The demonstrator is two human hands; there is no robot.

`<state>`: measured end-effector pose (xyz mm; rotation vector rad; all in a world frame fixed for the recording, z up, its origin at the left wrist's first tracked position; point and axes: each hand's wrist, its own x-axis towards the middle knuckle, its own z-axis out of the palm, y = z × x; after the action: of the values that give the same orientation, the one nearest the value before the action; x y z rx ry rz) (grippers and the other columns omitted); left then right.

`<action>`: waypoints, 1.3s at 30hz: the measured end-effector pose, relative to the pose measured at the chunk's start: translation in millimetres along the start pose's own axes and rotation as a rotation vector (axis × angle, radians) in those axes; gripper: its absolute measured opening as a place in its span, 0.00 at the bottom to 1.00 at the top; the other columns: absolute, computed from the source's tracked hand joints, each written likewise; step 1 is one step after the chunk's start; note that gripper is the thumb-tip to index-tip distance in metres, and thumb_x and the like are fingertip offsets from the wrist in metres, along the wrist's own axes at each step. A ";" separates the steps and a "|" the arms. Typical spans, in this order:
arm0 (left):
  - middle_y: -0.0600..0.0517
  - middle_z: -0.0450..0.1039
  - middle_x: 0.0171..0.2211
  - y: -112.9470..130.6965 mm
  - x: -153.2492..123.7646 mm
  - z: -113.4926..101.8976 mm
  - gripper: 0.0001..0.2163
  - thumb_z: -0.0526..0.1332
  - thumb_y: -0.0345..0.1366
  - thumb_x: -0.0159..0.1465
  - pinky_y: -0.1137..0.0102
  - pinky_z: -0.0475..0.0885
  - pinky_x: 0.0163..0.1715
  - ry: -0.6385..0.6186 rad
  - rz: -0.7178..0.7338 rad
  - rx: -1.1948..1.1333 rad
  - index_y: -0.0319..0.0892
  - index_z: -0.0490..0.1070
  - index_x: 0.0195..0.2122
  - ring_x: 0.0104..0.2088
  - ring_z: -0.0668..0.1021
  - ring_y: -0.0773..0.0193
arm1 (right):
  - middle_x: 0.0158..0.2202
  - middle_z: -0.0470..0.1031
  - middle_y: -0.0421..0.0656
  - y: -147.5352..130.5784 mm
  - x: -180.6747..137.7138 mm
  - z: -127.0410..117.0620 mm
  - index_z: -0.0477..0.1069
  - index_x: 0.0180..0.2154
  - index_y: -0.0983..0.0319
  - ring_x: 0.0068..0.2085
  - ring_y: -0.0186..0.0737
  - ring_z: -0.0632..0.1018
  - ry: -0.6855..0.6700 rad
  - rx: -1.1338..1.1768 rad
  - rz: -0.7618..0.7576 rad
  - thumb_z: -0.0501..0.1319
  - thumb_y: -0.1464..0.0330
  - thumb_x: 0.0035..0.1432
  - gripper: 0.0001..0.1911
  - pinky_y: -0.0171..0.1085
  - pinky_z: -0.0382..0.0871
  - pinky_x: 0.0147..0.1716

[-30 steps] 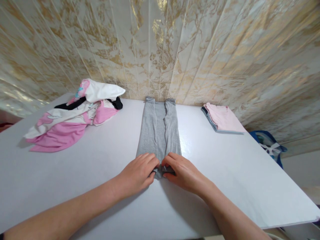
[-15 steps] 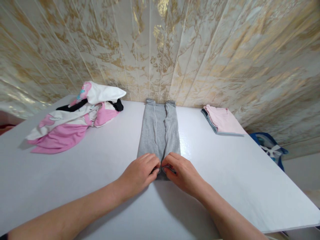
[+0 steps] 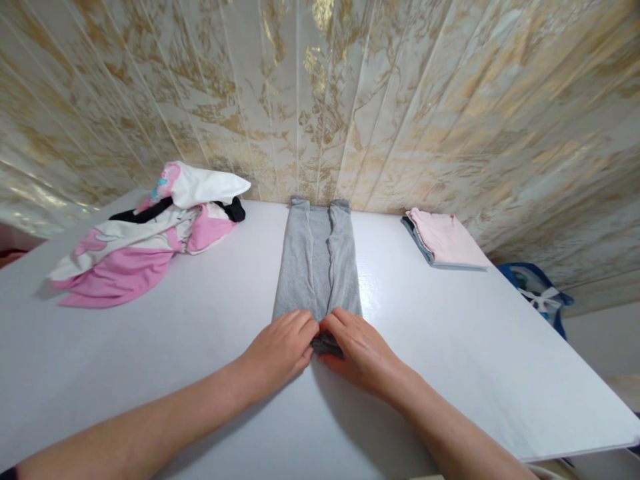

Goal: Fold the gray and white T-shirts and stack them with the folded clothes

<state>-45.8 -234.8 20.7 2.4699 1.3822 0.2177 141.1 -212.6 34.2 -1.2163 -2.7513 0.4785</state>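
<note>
A grey garment lies lengthwise on the white table, its two sides folded in so that they nearly meet along the middle. My left hand and my right hand are side by side at its near end. Both have their fingers curled round the near edge, which is bunched between them. The fingertips of the two hands almost touch. Part of the near end is hidden under the hands, and I cannot tell the garment's exact kind.
Loose pink, white and black clothes lie heaped on the left of the table. Folded pink and grey clothes are stacked at the back right. A patterned wall stands behind; a blue bag is beyond the right edge.
The near edge of the grey garment has been turned up and gathered into a small bunch. My hands have stayed at almost the same spot, fingers curling further over it.
</note>
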 end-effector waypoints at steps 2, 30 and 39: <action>0.49 0.69 0.38 -2.4 1.3 0.5 0.03 0.56 0.28 0.62 0.63 0.68 0.41 0.027 0.002 -0.046 0.42 0.65 0.37 0.41 0.71 0.57 | 0.39 0.69 0.43 -0.5 1.0 3.9 0.66 0.40 0.60 0.39 0.42 0.72 0.032 -0.002 0.002 0.65 0.69 0.54 0.12 0.38 0.63 0.36; 0.51 0.68 0.30 0.6 0.7 22.3 0.05 0.58 0.28 0.65 0.63 0.62 0.33 0.401 0.161 0.368 0.42 0.68 0.31 0.33 0.69 0.57 | 0.33 0.72 0.39 22.0 19.2 19.5 0.72 0.36 0.60 0.35 0.36 0.73 0.329 0.507 0.067 0.57 0.76 0.56 0.08 0.33 0.64 0.36; 0.51 0.68 0.32 -2.8 2.3 22.0 0.05 0.58 0.31 0.67 0.63 0.62 0.36 0.440 0.173 0.322 0.42 0.70 0.33 0.34 0.69 0.58 | 0.37 0.73 0.40 16.7 17.2 21.1 0.72 0.42 0.57 0.37 0.37 0.74 0.280 0.371 0.084 0.57 0.75 0.57 0.12 0.33 0.64 0.38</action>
<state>-40.9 -235.6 -1.0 2.9403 1.4572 0.6592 136.7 -194.5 8.2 -1.2001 -2.2597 0.7262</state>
